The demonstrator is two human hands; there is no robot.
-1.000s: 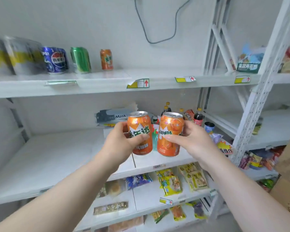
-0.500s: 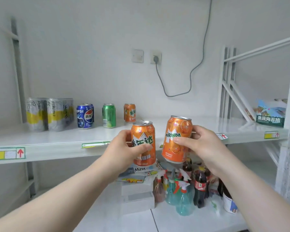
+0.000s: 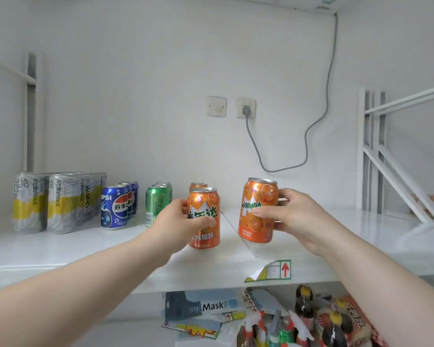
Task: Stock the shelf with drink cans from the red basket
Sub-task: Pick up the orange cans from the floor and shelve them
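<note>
The white shelf fills most of my view. Both my cans are over its front half, and the red basket is out of sight. Along the left stand wrapped grey-and-yellow cans, then a blue row, a green row and one orange can at the back.

My left hand wraps the left orange can, upright, straight in front of that rear one. I cannot tell if its base touches the board. My right hand clamps the right orange can, tilted, further right.

As I judge it, a hard push back would topple the rear can, or my knuckles would clip the green row just beside them. Set down tilted, the right can could land on its rim and roll toward the edge. The board seam between them might catch a base.
</note>
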